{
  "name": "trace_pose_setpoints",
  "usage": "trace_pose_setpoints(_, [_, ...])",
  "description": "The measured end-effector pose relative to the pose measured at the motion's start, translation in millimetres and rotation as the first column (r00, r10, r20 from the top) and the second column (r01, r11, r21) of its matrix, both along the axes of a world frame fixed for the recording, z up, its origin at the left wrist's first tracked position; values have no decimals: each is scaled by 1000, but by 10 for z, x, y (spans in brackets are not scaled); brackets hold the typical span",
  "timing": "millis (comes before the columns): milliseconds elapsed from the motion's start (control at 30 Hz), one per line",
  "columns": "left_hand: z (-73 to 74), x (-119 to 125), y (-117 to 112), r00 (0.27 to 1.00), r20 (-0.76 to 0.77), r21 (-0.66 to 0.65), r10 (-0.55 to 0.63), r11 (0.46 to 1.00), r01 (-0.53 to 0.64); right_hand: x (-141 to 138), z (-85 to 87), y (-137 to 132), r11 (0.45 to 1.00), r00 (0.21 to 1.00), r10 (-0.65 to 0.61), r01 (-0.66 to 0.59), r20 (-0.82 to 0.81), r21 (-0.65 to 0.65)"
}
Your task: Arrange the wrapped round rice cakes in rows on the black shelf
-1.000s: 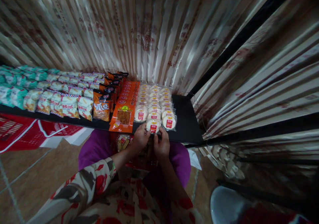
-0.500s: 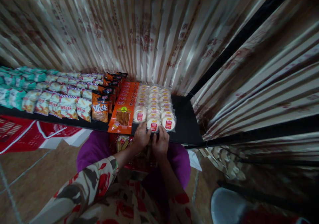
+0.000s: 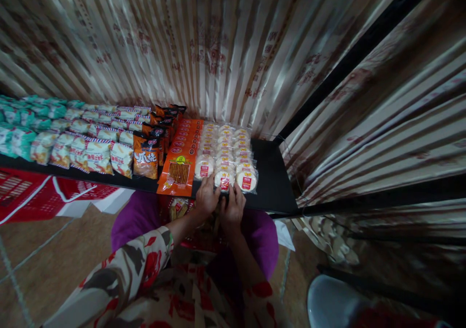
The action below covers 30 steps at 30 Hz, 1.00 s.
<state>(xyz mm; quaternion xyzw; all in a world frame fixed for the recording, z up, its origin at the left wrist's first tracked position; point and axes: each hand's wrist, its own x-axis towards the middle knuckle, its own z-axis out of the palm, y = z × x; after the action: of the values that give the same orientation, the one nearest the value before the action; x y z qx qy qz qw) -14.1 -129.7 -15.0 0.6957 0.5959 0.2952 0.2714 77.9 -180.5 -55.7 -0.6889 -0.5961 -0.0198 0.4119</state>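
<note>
Both forearms come up from the lap and meet at the front lip of the black shelf, wrists close together. The left hand and right hand sit side by side with fingers curled and their tips on the near edge of the front round cake packet. Whether they pinch it or only press on it I cannot tell, as the knuckles hide the tips. That packet lies at the very front of the middle cake row, right at the shelf's edge. An orange packet lies just to its left. To the right the shelf is bare (a dark stretch up to its end), and the striped curtain hangs close behind the rows.
</note>
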Motion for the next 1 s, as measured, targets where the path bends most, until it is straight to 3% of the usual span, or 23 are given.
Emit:
trace_pose_setpoints(433, [-65, -22, -115, 999, 30, 84, -41, 996, 38, -13, 12, -9, 1000, 999, -8, 7, -41, -12])
trace_pose_setpoints(600, [-98, -106, -310, 996, 51, 77, -70, 995, 66, -34, 50, -80, 1000, 996, -11, 12, -84, 16])
trace_pose_setpoints(733, [-252, -320, -584, 969, 65, 75, -237, 970, 232, -87, 17, -210, 998, 995, 29, -24, -99, 52])
trace_pose_setpoints(833, [-425, -537, -718, 954, 35, 23, -298, 955, 297, -189, -81, -344, 993, 987, 113, -110, -118, 30])
trace_pose_setpoints(933, [-620, -743, -709, 967, -19, -120, -256, 960, 252, -339, -230, -454, 976, 965, 212, -218, -154, -24])
trace_pose_setpoints(1000, [-748, -864, -635, 981, -88, -269, -174, 952, 145, -439, -347, -485, 953, 947, 261, -283, -185, -107])
